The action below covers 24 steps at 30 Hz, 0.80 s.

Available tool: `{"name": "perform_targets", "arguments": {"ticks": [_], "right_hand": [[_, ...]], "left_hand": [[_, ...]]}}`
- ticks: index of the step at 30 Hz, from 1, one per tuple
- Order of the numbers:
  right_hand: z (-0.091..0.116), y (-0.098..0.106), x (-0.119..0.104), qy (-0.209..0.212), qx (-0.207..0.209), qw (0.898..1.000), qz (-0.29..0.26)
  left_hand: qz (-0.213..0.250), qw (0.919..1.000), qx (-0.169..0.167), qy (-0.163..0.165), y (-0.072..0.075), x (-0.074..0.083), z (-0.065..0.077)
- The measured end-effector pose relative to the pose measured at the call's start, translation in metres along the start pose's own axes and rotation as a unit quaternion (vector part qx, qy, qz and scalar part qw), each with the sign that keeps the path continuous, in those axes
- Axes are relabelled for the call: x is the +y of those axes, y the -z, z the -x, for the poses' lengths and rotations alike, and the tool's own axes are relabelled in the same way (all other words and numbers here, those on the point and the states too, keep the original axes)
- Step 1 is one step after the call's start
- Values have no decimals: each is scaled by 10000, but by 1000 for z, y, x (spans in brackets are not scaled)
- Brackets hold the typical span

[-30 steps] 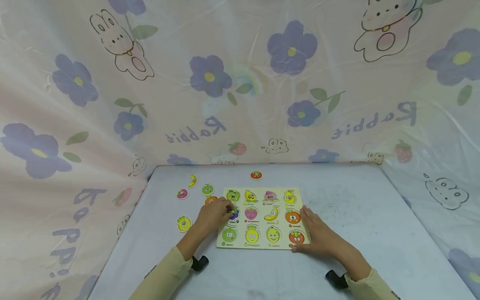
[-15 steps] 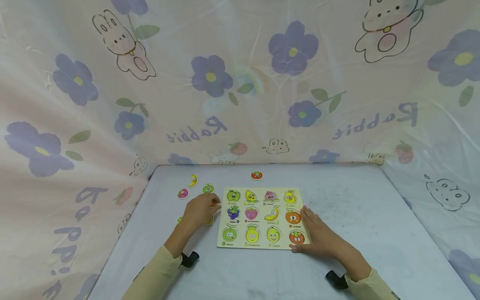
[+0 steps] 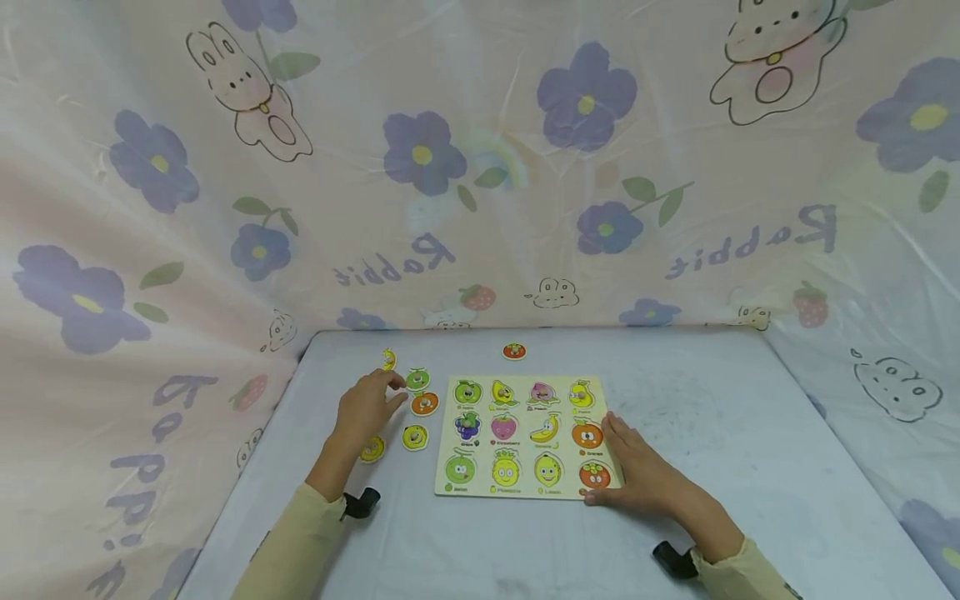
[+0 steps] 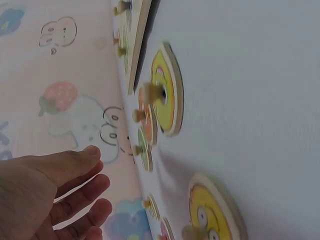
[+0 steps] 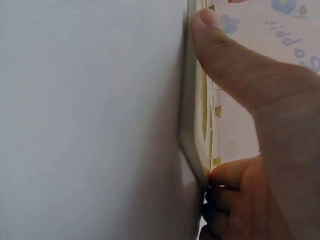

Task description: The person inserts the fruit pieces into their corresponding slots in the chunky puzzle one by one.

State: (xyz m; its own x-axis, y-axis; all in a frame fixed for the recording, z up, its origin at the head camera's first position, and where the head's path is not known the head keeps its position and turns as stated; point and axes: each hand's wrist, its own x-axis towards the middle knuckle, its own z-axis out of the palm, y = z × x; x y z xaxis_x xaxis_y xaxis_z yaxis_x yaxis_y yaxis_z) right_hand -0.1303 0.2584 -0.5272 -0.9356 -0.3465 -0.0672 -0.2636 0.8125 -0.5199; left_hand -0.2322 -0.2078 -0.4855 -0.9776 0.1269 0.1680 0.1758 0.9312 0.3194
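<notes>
Over the loose puzzle pieces, left of the board, my left hand [image 3: 367, 407] hovers with relaxed fingers and thumb apart, holding nothing. The left wrist view also shows the hand [image 4: 60, 195] above the table surface. Close by lie a green melon piece [image 3: 417, 379], an orange piece [image 3: 424, 404], a lemon piece [image 3: 415, 437] and a partly covered pineapple piece [image 3: 372, 451]. My right hand [image 3: 648, 471] rests at the right side of the fruit puzzle board [image 3: 525, 493], fingers extended along its edge and thumb at the near corner. The grape piece [image 3: 467, 426] sits in its spot.
A banana piece [image 3: 389, 359] lies at the back left, partly behind my hand. A tomato piece [image 3: 513, 352] lies beyond the board. Wooden knobs stick up from the pieces. A printed curtain [image 3: 495, 208] closes off the table's back and sides.
My left hand has left the grape piece in the board and moved left across the orange piece to the loose pieces. My right hand stays at the board's edge.
</notes>
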Motion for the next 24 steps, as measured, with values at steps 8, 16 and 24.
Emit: {"name": "perform_targets", "arguments": {"ticks": [8, 16, 24], "right_hand": [[0, -2, 1, -28, -4, 10000, 40], [-1, -2, 3, 22, 10, 10000, 75], [0, -1, 3, 44, -5, 10000, 36]], "left_hand": [[-15, 9993, 119, 345, 7, -26, -8], [121, 9963, 55, 850, 11, -45, -12], [202, 9929, -139, 1168, 6, -58, -12]]}}
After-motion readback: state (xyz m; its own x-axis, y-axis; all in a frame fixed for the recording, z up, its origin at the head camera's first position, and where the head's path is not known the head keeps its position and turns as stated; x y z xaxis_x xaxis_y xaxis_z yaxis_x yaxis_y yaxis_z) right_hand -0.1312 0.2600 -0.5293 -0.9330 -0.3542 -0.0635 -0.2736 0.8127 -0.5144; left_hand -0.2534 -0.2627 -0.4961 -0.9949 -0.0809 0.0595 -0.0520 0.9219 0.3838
